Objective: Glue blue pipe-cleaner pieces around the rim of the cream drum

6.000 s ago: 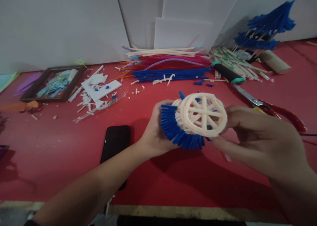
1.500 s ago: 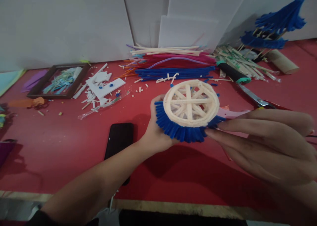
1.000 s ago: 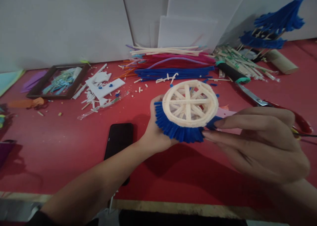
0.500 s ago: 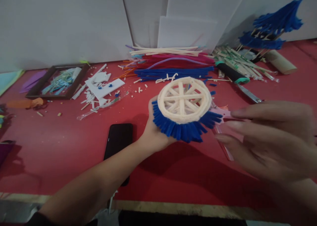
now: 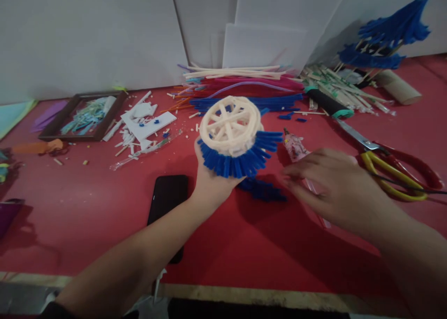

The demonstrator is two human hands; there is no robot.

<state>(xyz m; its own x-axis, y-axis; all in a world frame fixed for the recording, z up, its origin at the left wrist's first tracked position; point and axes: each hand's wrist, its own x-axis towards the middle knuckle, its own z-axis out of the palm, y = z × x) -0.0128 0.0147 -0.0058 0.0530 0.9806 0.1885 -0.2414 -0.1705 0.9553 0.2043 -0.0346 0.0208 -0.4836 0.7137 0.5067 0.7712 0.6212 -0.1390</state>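
Here's the left hand (image 5: pixel 213 186), wrapped around the underside of the cream wheel piece (image 5: pixel 230 123), fingers closed and mostly hidden beneath it, lifting it clear of the red table (image 5: pixel 223 249). And what a top on it: a thick, fuzzy cream rim, slightly lumpy, with spokes of the same soft stem crossing at the middle and more cream layers peeking through the gaps. It tips towards the viewer, so the whole wheel faces up. Below the rim comes a skirt of blue fringe (image 5: pixel 232 164), short stubs packed close along the near side, splaying wider and more raggedly at the right.

Over to the right hand (image 5: pixel 324 184), well apart from the wheel: fingers bent, thumb and forefinger tips close together; whether they pinch anything, I can't tell. A pink tool (image 5: pixel 295 147) with a dark tip lies just beyond its fingers. On the tabletop between the hands, a dark blue cluster (image 5: pixel 263 190) in the shadow.

Further out, red-handled scissors (image 5: pixel 359 135) and a yellow handle (image 5: pixel 368 161) to the right; a black phone (image 5: pixel 169 195) by the left forearm; blue stems (image 5: pixel 279 101) stacked behind; and a tiered blue model (image 5: pixel 377 57) standing at the far right.
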